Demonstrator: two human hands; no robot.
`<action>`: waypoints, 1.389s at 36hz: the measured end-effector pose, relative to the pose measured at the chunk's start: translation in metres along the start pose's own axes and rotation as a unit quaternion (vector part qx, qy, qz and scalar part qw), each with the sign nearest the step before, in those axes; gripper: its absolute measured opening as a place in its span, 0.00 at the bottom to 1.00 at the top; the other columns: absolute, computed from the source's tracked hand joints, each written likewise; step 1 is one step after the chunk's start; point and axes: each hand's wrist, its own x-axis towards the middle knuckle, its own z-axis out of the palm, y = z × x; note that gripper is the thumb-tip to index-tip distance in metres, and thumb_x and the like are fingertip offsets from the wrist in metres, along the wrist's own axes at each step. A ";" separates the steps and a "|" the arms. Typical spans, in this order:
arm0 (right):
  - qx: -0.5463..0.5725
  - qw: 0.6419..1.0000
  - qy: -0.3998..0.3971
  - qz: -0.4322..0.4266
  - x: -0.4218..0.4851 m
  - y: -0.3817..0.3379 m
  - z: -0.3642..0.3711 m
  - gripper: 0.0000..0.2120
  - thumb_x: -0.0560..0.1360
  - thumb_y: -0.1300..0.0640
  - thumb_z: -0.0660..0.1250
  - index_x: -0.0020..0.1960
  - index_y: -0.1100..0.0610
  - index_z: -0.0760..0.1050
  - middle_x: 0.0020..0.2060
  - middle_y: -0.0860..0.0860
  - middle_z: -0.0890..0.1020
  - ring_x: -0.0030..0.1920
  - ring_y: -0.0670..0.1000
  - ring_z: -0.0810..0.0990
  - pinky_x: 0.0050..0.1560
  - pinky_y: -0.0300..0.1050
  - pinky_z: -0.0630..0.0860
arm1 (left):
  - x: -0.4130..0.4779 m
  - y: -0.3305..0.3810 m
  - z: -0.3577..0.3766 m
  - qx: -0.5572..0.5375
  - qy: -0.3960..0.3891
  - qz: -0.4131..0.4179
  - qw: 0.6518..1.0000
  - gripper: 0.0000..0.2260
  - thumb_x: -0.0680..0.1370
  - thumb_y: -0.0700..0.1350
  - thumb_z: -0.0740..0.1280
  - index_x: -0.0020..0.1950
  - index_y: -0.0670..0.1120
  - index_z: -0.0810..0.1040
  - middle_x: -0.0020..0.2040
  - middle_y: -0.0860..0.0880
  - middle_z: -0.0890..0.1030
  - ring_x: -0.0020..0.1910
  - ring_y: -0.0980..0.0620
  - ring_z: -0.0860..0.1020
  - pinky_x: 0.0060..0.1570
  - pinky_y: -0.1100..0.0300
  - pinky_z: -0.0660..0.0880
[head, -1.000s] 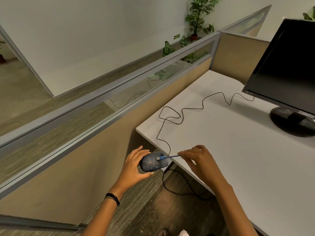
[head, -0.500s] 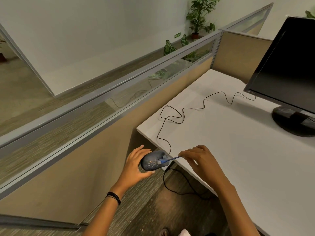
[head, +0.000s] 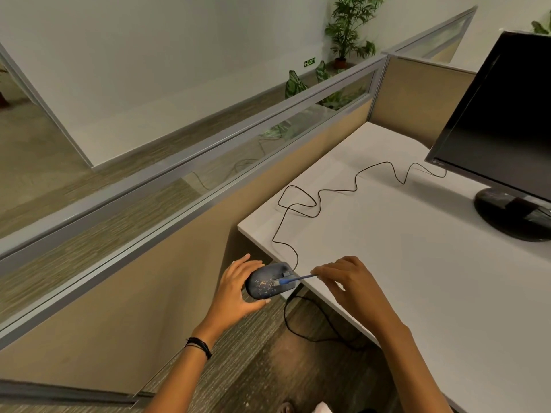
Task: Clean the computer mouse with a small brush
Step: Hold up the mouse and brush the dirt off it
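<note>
Left hand (head: 235, 289) cups the dark mouse (head: 269, 281) off the near corner of the white desk (head: 417, 263), fingers wrapped around its far side and thumb beneath; right hand (head: 354, 284) pinches a small blue brush (head: 293, 280), bristles touching the speckled mouse top; cable (head: 334, 190) trails toward the monitor (head: 501, 114).
</note>
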 end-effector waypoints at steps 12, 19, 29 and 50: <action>-0.010 1.000 -0.005 -0.003 0.002 0.003 0.003 0.08 0.71 0.62 0.72 0.49 0.53 0.82 0.42 0.49 0.86 0.39 0.51 0.82 0.50 0.49 0.74 | 0.003 -0.003 0.003 0.005 0.013 0.010 1.000 0.32 0.66 0.55 0.77 0.67 0.52 0.70 0.67 0.58 0.69 0.73 0.58 0.57 0.71 0.47 0.59; -0.011 1.000 0.011 0.001 0.003 0.005 0.006 0.09 0.70 0.62 0.72 0.49 0.52 0.81 0.43 0.49 0.86 0.40 0.51 0.82 0.51 0.51 0.75 | 0.003 0.000 0.002 0.008 0.021 0.008 1.000 0.32 0.66 0.54 0.77 0.67 0.50 0.70 0.67 0.58 0.67 0.72 0.57 0.57 0.71 0.48 0.58; -0.010 1.000 -0.001 -0.028 0.003 0.001 0.007 0.08 0.69 0.63 0.73 0.47 0.53 0.81 0.42 0.48 0.86 0.38 0.50 0.81 0.50 0.50 0.75 | 0.003 -0.003 0.001 0.015 0.028 0.003 0.999 0.32 0.67 0.55 0.76 0.67 0.52 0.69 0.67 0.59 0.67 0.72 0.59 0.56 0.71 0.46 0.57; -0.028 0.998 0.019 -0.049 -0.001 -0.007 0.011 0.09 0.68 0.62 0.74 0.47 0.53 0.82 0.40 0.47 0.86 0.36 0.49 0.80 0.49 0.48 0.75 | 0.007 -0.004 0.002 0.023 0.070 0.010 0.997 0.31 0.66 0.55 0.77 0.65 0.51 0.71 0.64 0.59 0.69 0.70 0.64 0.56 0.68 0.60 0.55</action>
